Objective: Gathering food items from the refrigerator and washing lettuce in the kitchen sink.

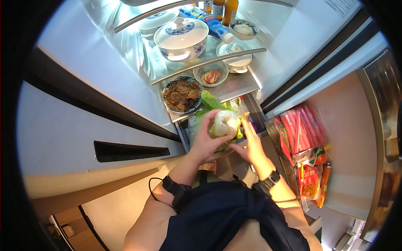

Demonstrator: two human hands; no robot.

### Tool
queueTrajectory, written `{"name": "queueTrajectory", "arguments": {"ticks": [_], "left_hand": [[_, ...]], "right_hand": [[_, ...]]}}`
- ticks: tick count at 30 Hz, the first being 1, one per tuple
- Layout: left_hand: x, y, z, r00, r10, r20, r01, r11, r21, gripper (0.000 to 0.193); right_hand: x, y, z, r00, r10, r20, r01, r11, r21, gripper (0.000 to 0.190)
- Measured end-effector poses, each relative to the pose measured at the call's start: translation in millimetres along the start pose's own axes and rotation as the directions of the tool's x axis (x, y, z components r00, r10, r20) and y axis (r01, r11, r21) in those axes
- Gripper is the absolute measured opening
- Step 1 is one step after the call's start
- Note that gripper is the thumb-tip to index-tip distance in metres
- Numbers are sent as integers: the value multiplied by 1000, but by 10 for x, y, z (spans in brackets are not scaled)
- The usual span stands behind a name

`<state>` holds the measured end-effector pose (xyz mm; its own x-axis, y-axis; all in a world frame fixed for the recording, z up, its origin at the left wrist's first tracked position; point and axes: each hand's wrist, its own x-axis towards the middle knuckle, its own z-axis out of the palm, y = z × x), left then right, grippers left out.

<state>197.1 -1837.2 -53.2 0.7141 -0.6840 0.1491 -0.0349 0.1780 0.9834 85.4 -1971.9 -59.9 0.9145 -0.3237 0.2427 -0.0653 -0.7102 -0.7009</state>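
Observation:
A head of leafy vegetable [226, 123], its pale cut base facing up, is between my two hands above a pulled-out fridge drawer [183, 138]. My left hand [207, 138] grips its left side, the thumb across the pale base. Along its right side lie the fingers of my right hand [249, 141], with the thumb below. Long green leaves [211, 101] stick out behind it over the drawer. Bags and other produce in the drawer are partly hidden by the vegetable and my hands.
Above the drawer, a bowl of brown cooked food [183, 95] sits at a shelf's front edge, near a glass bowl of meat [211, 75]. Lidded white pots [181, 37] and a blue bottle [210, 23] stand higher. The open right door holds packaged food [303, 131].

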Motion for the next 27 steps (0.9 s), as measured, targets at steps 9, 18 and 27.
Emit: {"name": "queueTrajectory", "arguments": {"ticks": [9, 18, 27], "left_hand": [[236, -100, -255, 977, -201, 72, 213, 932, -294, 70], [291, -31, -320, 974, -206, 91, 216, 968, -125, 65], [255, -13, -372, 979, -185, 86, 149, 937, 314, 66]], "right_hand": [[400, 154, 14, 988, 154, -15, -146, 956, 256, 20], [689, 3, 0, 990, -74, 117, 42, 966, 256, 63], [677, 10, -40, 957, 69, 283, -126, 973, 192, 31]]}}
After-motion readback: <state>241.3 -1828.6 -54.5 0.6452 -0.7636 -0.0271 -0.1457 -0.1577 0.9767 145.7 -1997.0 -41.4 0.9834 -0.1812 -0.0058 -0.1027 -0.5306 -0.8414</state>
